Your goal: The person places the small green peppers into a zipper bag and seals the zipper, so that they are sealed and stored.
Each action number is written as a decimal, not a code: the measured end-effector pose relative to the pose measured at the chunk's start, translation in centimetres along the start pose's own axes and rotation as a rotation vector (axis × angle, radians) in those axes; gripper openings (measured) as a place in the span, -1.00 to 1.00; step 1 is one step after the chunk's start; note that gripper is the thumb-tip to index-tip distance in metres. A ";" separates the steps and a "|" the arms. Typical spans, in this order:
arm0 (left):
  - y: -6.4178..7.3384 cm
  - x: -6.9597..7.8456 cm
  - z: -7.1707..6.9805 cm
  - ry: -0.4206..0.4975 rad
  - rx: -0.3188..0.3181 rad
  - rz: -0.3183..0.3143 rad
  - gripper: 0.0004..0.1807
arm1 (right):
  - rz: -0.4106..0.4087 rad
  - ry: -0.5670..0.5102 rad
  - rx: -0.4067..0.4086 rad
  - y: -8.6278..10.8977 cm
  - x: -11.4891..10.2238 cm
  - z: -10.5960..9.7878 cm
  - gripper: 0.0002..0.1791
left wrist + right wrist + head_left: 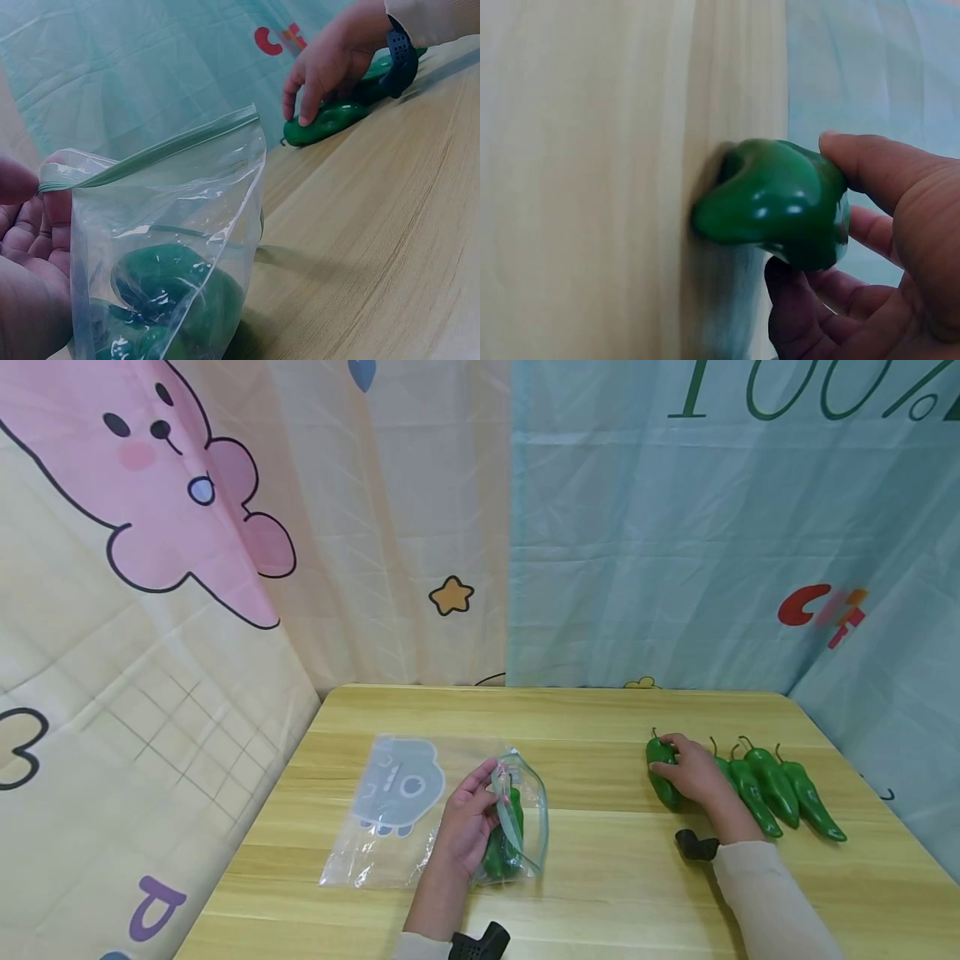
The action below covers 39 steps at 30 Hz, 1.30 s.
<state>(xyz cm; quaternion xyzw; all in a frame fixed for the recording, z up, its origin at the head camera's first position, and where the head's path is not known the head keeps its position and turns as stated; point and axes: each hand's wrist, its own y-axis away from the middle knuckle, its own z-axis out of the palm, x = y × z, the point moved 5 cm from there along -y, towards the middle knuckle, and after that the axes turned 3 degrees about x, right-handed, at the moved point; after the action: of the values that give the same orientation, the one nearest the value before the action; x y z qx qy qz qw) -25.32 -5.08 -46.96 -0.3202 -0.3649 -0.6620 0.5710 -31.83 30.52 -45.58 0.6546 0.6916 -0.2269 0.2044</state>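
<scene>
My left hand point(463, 827) pinches the rim of a clear zip bag point(401, 860) with a pale green closure strip and a printed cartoon. The bag's mouth gapes toward the right. Inside its right end lie green peppers point(497, 860), seen through the plastic in the left wrist view as well. To the right, my right hand point(703, 775) holds another green pepper point(659, 758) between thumb and fingers. In the right wrist view this glossy pepper point(780, 199) has its tip close to the tabletop, the thumb along one side and fingers on the other.
Several more green peppers point(771, 783) lie side by side just right of my right hand, stems pointing away. Everything is on a light wooden table point(592, 893). Printed curtains point(645, 527) hang behind the table and at both sides.
</scene>
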 end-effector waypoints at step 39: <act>0.0 -0.2 -0.1 0.002 -0.006 -0.009 -0.38 | 0.077 -0.320 -0.002 0.9 -2.1 0.7 -0.29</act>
<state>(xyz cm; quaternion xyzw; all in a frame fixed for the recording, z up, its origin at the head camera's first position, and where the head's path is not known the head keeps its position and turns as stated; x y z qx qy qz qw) -25.33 -5.12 -47.17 -0.3194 -0.3638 -0.6661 0.5674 -30.84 28.47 -44.93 0.6358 0.6249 -0.3195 0.3213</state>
